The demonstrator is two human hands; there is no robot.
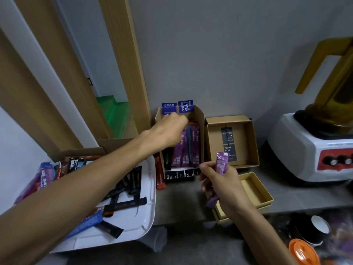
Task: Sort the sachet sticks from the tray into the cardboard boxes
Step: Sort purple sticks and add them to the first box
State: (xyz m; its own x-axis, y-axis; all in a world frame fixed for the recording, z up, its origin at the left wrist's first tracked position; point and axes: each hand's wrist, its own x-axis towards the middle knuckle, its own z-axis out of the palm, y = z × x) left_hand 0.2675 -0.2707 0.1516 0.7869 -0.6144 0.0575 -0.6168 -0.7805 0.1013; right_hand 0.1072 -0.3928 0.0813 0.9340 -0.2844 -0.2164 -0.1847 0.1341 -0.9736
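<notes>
Hands sit apart over the desk (181, 203). The left hand (169, 131) reaches across the tray (150, 190) into the tall box (200, 121) by the wall. Its knuckles are up and its fingers curl down among the purple sticks (186, 152) standing there. Whether it pinches one I cannot tell, as the back of the hand hides the fingertips. The right hand (221, 182) hovers in front of that box, thumb and fingers closed round a single purple stick (222, 161). The stick's top rises above the fist and its lower end pokes out beneath.

The white tray juts past the desk's front edge at left and carries black sticks (131, 180) and a blue stick (87, 223). A red stick (160, 178) lies in the narrow gap between tray and tall box. A shallow box (252, 142) with black cards inside sits just beside the tall box's right wall. A small box (257, 190) lies at the front edge, partly under the right wrist. Bare desk shows between tray and small box. A blender (305, 150) stands at far right.
</notes>
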